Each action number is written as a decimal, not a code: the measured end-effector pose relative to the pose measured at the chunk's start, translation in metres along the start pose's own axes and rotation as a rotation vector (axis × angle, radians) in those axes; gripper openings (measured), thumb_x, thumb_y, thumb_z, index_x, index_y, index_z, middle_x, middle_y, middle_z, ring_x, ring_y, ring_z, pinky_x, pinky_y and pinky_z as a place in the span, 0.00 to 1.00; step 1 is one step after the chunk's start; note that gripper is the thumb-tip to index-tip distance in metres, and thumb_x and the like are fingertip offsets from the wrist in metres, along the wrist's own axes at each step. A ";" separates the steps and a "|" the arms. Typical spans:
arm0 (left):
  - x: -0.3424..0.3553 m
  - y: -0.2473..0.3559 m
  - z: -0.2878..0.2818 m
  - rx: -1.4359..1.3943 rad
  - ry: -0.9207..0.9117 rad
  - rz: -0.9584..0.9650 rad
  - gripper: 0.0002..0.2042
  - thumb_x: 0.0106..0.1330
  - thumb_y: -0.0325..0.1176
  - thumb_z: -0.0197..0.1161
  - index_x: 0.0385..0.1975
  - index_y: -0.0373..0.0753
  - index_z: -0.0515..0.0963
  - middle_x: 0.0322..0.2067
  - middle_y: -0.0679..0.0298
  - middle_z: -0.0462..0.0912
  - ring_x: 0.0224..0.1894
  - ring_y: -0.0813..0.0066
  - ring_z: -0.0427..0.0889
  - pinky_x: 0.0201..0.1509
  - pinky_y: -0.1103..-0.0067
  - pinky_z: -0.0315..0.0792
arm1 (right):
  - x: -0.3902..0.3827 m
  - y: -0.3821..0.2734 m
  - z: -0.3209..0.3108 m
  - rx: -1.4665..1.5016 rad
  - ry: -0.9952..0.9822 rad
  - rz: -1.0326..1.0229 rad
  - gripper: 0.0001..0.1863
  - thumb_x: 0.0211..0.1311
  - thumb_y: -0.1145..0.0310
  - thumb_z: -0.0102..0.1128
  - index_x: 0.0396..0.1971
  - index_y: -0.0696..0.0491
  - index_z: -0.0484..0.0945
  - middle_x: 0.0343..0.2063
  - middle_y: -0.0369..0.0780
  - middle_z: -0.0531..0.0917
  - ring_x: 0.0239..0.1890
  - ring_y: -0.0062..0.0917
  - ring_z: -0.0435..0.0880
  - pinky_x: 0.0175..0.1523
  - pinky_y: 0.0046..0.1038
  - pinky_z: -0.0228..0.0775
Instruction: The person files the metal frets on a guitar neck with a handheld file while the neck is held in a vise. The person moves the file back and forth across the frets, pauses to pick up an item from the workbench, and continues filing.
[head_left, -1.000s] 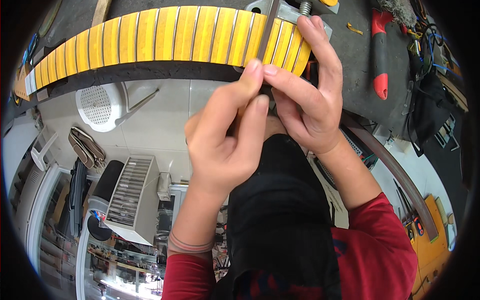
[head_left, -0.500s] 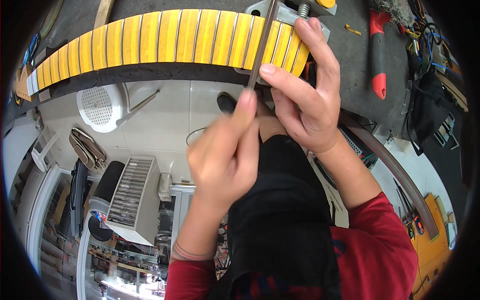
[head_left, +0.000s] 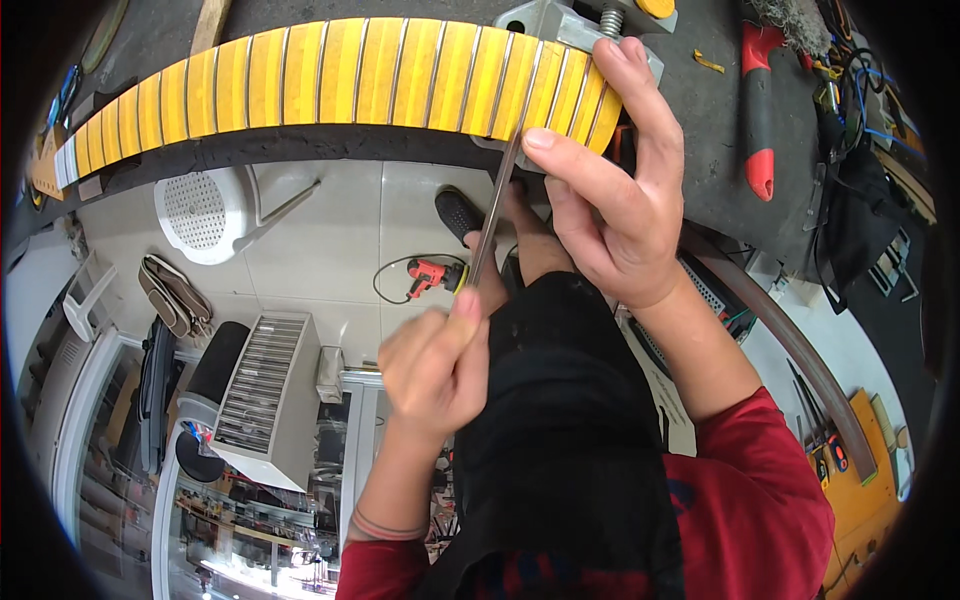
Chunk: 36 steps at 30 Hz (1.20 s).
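My left hand (head_left: 435, 365) is closed on the near end of a long, thin metal file (head_left: 492, 218), blurred by motion, which reaches up to a strip covered in yellow tape (head_left: 284, 75) with narrow metal frets across it. My right hand (head_left: 625, 210) has its fingers apart and bent over the right end of the strip, the index fingertip touching beside the file and another finger reaching to its far edge. Under that end is a metal vise (head_left: 570, 30) with a screw, partly hidden by the strip and my fingers.
The dark bench (head_left: 700, 130) holds a red-and-black handled tool (head_left: 760, 120), a wooden stick (head_left: 210, 28) and cables at the right. Below are a white perforated stool (head_left: 195, 215), a red power tool (head_left: 425, 276), a white slatted box (head_left: 260, 390) and straps (head_left: 175, 295).
My left hand has moved down, away from the yellow strip, drawing the file toward me and uncovering the red power tool below. My right hand has stayed in nearly the same place.
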<state>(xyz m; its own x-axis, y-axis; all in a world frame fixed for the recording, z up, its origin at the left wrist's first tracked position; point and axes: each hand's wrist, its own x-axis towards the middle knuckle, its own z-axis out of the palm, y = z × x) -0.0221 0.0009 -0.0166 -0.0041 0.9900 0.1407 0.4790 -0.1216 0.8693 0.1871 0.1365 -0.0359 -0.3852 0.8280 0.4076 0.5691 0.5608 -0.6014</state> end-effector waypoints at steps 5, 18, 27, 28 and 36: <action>-0.023 -0.001 -0.011 -0.107 0.004 -0.081 0.21 0.59 0.12 0.70 0.55 0.28 0.83 0.19 0.62 0.75 0.16 0.71 0.70 0.21 0.76 0.65 | -0.001 0.000 -0.001 0.021 -0.022 0.011 0.29 0.56 0.87 0.69 0.56 0.41 0.87 0.74 0.57 0.67 0.78 0.58 0.65 0.82 0.53 0.56; 0.089 0.016 0.018 -0.364 -0.018 -0.306 0.17 0.67 0.15 0.68 0.56 0.24 0.83 0.40 0.53 0.91 0.31 0.75 0.87 0.37 0.81 0.78 | 0.001 -0.004 -0.003 0.074 -0.035 0.055 0.31 0.52 0.86 0.66 0.55 0.43 0.87 0.74 0.58 0.67 0.78 0.58 0.64 0.82 0.55 0.53; 0.064 0.025 0.006 -0.095 -0.086 -0.189 0.18 0.65 0.12 0.68 0.56 0.25 0.83 0.36 0.48 0.91 0.27 0.75 0.86 0.34 0.78 0.79 | -0.007 0.005 0.000 0.007 -0.003 0.052 0.31 0.49 0.80 0.70 0.56 0.39 0.88 0.72 0.52 0.71 0.76 0.55 0.69 0.78 0.55 0.60; 0.083 0.026 0.011 -0.077 -0.079 -0.186 0.18 0.65 0.12 0.68 0.56 0.25 0.83 0.36 0.48 0.91 0.27 0.75 0.86 0.34 0.78 0.79 | -0.003 0.003 0.004 0.008 0.031 0.045 0.32 0.48 0.78 0.72 0.56 0.36 0.89 0.72 0.49 0.73 0.75 0.55 0.71 0.76 0.55 0.64; 0.022 0.019 -0.006 -0.132 -0.061 -0.151 0.19 0.65 0.13 0.69 0.56 0.27 0.83 0.34 0.50 0.90 0.27 0.73 0.87 0.34 0.78 0.79 | -0.004 0.004 -0.001 0.020 -0.018 0.086 0.34 0.44 0.77 0.73 0.57 0.36 0.90 0.73 0.49 0.72 0.77 0.54 0.70 0.74 0.56 0.65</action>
<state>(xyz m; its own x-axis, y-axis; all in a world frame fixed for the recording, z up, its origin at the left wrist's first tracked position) -0.0186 0.0203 0.0062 -0.0125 0.9997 -0.0212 0.3575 0.0243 0.9336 0.1917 0.1351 -0.0395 -0.3491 0.8727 0.3414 0.5860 0.4876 -0.6472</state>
